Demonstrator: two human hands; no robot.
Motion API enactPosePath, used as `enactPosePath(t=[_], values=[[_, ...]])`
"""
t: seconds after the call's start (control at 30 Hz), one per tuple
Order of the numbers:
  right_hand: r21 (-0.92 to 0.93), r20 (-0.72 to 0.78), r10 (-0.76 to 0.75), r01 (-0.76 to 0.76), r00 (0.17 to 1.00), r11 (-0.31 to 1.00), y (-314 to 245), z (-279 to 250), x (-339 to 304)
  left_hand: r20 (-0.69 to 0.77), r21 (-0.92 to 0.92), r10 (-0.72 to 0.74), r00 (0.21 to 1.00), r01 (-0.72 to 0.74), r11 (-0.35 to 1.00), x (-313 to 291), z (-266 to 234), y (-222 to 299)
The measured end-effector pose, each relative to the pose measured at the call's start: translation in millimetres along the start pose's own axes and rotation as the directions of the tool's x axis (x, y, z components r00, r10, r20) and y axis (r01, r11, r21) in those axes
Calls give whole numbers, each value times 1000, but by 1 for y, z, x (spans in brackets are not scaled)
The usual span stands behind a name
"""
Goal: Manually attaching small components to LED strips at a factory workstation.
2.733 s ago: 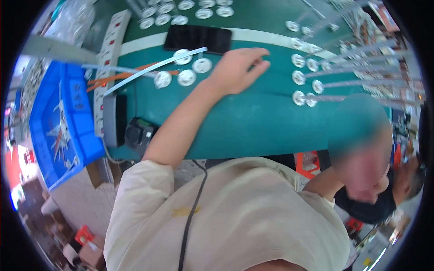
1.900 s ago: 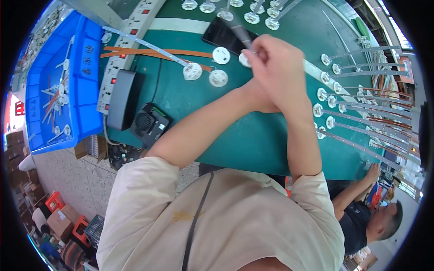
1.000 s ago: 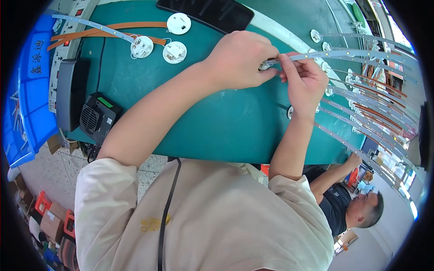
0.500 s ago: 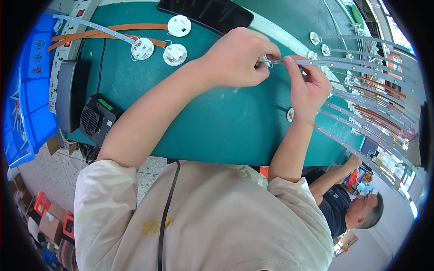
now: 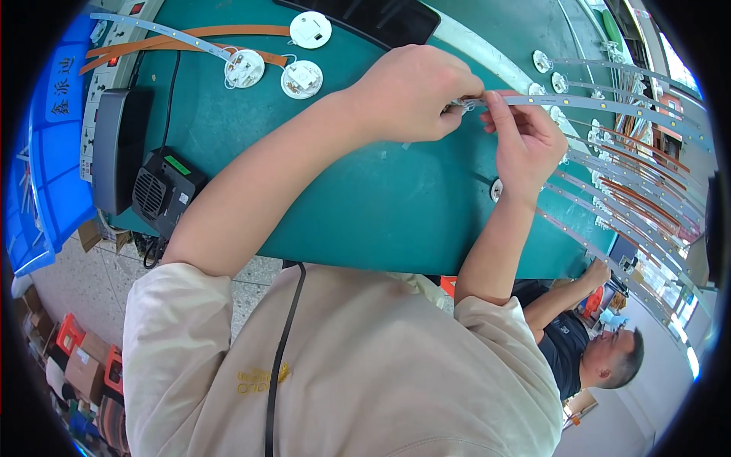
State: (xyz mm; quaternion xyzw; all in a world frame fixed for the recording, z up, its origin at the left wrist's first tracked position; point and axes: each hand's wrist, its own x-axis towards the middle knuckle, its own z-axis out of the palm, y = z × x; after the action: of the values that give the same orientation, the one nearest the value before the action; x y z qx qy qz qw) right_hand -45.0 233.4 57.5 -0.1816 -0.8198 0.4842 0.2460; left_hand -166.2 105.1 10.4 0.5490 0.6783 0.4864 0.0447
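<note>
Over the green worktable (image 5: 365, 206) my left hand (image 5: 415, 91) is closed on the near end of a long white light strip (image 5: 594, 104). My right hand (image 5: 525, 141) pinches the same strip just to the right of it, thumb and forefinger on the strip. The strip runs off to the right above the table. The very end of the strip and any small part on it are hidden by my left fingers.
Three round white discs (image 5: 302, 78) with wired strips lie at the table's far left. More strips with discs (image 5: 609, 198) are lined up on the right. A black fan box (image 5: 164, 190), a power strip (image 5: 114, 145) and a blue bin (image 5: 46, 160) stand left. Another person (image 5: 586, 335) sits at lower right.
My hands came together from reaching across the table and now hold one strip between them; over the last half second the right hand shifted slightly along the strip.
</note>
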Motion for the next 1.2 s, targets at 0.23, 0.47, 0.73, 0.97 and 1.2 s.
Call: enactPosePath(t=[0.23, 0.47, 0.73, 0.97, 1.2], values=[[-155, 8, -51, 51, 999, 987, 7, -9, 2, 28, -12, 5, 1000, -4, 1000, 0, 0, -2], [-290, 45, 6, 7, 999, 957, 5, -5, 2, 17, -18, -17, 1000, 18, 1000, 2, -1, -3], [-239, 132, 44, -12, 990, 971, 6, -6, 2, 80, 35, -26, 996, 23, 999, -2, -3, -3], [-158, 62, -3, 13, 998, 987, 9, 2, 1, 36, 43, 27, 999, -29, 999, -4, 1, -3], [-72, 38, -6, 9, 999, 997, 7, 2, 0, -42, 145, -6, 999, 12, 989, -7, 11, -3]])
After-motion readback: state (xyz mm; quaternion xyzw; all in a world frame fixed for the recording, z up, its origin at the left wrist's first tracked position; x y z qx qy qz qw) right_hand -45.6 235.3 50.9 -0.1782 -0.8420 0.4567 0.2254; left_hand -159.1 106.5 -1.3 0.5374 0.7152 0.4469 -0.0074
